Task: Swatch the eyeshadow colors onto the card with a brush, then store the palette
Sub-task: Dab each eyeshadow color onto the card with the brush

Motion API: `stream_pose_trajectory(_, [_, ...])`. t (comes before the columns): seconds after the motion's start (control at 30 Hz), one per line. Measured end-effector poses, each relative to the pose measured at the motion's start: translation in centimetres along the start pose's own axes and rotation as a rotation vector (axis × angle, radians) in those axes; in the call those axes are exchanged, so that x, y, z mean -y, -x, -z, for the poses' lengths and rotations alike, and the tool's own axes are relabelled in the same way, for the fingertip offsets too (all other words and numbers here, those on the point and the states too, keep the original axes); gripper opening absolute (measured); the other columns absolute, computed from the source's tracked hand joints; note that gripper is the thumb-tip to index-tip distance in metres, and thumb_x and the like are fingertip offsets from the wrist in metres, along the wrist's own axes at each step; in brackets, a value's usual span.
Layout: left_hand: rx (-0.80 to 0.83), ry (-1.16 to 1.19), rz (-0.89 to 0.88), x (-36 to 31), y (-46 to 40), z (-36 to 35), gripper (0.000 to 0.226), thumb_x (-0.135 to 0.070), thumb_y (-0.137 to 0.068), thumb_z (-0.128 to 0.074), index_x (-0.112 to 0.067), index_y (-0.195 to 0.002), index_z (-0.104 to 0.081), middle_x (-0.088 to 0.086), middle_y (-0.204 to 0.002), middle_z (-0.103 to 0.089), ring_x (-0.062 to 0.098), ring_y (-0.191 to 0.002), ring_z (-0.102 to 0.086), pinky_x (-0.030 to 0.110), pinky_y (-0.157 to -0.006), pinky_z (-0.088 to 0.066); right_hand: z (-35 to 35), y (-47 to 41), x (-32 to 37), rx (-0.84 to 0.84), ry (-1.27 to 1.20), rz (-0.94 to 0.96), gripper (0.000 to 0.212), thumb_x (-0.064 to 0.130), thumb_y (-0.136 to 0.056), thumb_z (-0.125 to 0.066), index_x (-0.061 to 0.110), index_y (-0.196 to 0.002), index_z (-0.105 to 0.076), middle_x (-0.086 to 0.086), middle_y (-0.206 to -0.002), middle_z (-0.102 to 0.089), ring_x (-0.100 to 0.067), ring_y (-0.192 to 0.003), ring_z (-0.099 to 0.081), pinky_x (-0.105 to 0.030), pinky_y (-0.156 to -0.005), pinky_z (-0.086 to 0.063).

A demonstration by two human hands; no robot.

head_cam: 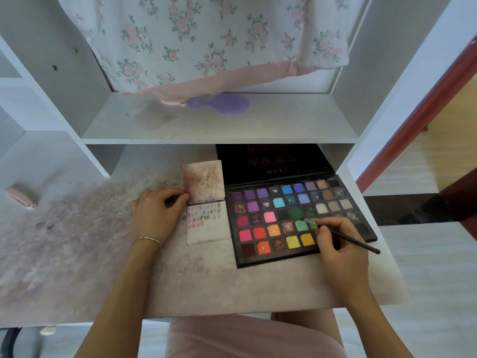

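right hand (pixel 333 244): pinching brush (pixel 343 236), bristles touching a green pan
left hand (pixel 157 210): fingers curling on card's left edge
desk (pixel 77 241): powder-stained, carrying everything
palette (pixel 296 218): lying open at desk's right, lid propped back
card (pixel 206 205): folded open, touching palette's left side, swatches showing

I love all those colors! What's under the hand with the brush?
The right hand covers the eyeshadow palette's lower right pans, so their colors are hidden. Its brush tip touches a green pan.
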State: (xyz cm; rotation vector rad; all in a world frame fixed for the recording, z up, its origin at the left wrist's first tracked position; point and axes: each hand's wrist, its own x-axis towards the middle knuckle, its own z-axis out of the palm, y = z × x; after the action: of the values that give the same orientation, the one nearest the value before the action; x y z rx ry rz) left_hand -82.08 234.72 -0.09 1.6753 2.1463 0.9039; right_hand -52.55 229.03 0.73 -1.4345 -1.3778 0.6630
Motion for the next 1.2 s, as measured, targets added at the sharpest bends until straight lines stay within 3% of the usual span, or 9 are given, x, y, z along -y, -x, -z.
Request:
stream_pose_trajectory(0.23, [-0.003,-0.013,0.003,0.0,0.0,0.0,0.017,-0.028,-0.085,-0.062,-0.017,-0.093,-0.072,0.005,-0.100,-0.069,0.029,-0.097,-0.058,0.050,-0.091,-0.043,-0.3,0.0,-0.2,0.016,0.050,0.012,0.039,-0.005,-0.083,-0.055,0.033,-0.076,-0.052,0.012,-0.075,-0.059,0.009,-0.076,-0.057,-0.005,-0.058,-0.046])
stream_pose_trajectory(0.87, [-0.005,0.008,0.005,0.0,0.0,0.1,0.015,-0.026,-0.085,-0.063,-0.018,-0.092,-0.073,0.004,-0.098,-0.070,0.029,-0.097,-0.058,0.051,-0.089,-0.043,-0.4,0.1,0.2,-0.028,0.025,0.027,0.042,-0.012,-0.079,-0.054,0.030,-0.071,-0.052,0.008,-0.067,-0.057,0.003,-0.069,-0.057,-0.005,-0.054,-0.044])
stream_pose_trajectory(1.1, [0.001,0.025,0.015,0.0,0.0,0.2,0.014,-0.026,-0.084,-0.063,-0.018,-0.091,-0.073,0.004,-0.096,-0.069,0.029,-0.096,-0.058,0.050,-0.089,-0.044,-2.7,-0.2,2.0,0.115,-0.126,0.075,0.036,-0.009,-0.082,-0.055,0.026,-0.078,-0.053,0.005,-0.073,-0.058,-0.001,-0.070,-0.059,-0.010,-0.057,-0.048])
stream_pose_trajectory(1.2, [0.006,0.022,0.017,0.1,0.1,0.2,0.013,-0.027,-0.084,-0.063,-0.019,-0.090,-0.073,0.003,-0.097,-0.070,0.028,-0.096,-0.059,0.050,-0.088,-0.044,-4.6,-0.2,2.8,0.205,-0.168,0.027,0.031,-0.002,-0.083,-0.058,0.028,-0.079,-0.055,0.001,-0.072,-0.060,-0.011,-0.067,-0.059,-0.020,-0.058,-0.051])
